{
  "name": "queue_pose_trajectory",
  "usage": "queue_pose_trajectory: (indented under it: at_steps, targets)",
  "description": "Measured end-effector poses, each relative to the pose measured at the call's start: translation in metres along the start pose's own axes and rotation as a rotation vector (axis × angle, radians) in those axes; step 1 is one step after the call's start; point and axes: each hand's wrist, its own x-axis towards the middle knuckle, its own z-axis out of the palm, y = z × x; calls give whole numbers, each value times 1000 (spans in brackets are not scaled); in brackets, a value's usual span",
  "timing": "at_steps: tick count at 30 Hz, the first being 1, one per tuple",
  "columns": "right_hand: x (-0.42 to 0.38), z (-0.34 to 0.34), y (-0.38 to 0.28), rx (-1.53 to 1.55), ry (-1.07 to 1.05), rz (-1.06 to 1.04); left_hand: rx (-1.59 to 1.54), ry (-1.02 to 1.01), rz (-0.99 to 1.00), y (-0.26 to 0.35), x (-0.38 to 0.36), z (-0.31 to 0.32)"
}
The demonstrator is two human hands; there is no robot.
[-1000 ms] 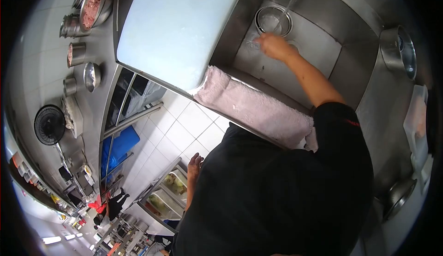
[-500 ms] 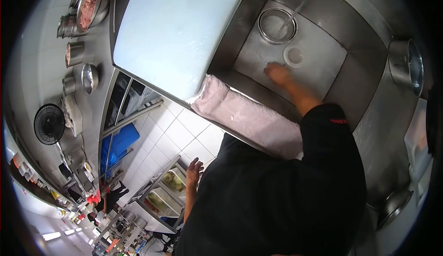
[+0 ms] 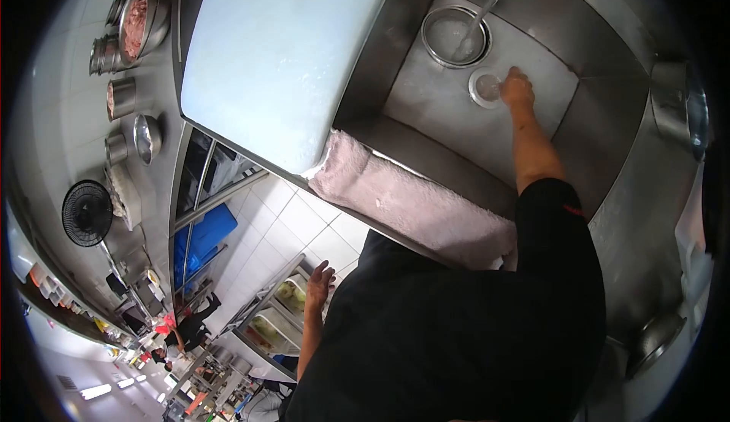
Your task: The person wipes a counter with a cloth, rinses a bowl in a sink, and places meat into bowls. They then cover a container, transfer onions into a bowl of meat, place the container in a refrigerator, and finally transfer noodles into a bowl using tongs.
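Note:
My right hand (image 3: 518, 90) is down in the steel sink (image 3: 449, 106), close beside the round drain (image 3: 485, 87). Its fingers are curled together, and whatever may be in them is hidden. Left of the drain stands a round metal bowl (image 3: 456, 37). A stream of water (image 3: 490, 2) runs into it from above. My left hand (image 3: 319, 283) hangs out at my side over the floor, fingers apart, holding nothing.
A pinkish towel (image 3: 414, 198) lies along the sink's front edge. A large white cutting board (image 3: 277, 65) adjoins the sink on the left. Bowls of raw meat (image 3: 134, 26) stand on the far-left counter, and a person (image 3: 190, 331) is in the background.
My right hand has moved across the sink floor, from left of the drain to its right side. My left hand stays nearly in place. The view has shifted slightly.

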Motion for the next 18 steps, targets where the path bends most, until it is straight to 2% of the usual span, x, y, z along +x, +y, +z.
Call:
queue_pose_trajectory:
  at_steps: [3, 6, 9, 12, 14, 15, 17, 18]
  targets:
    - [2, 7, -8, -1, 14, 71, 10, 11, 16, -10, 7, -10]
    - [18, 30, -1, 28, 120, 44, 32, 9, 7, -12, 11, -14]
    - [29, 45, 15, 169, 102, -35, 98, 15, 34, 4, 10, -15]
    - [37, 39, 34, 295, -103, -44, 69, 9, 43, 4, 14, -12]
    - [27, 34, 45, 590, -256, 42, 28, -24, 22, -3, 26, -10]
    - [20, 27, 45, 742, -331, 82, 159, -60, 133, -3, 29, -11]
    - [13, 14, 51, 756, -431, 21, 246, -104, 299, -10, 39, -12]
    - [8, 4, 53, 764, -476, -10, 145, -111, 188, -9, 44, -10]
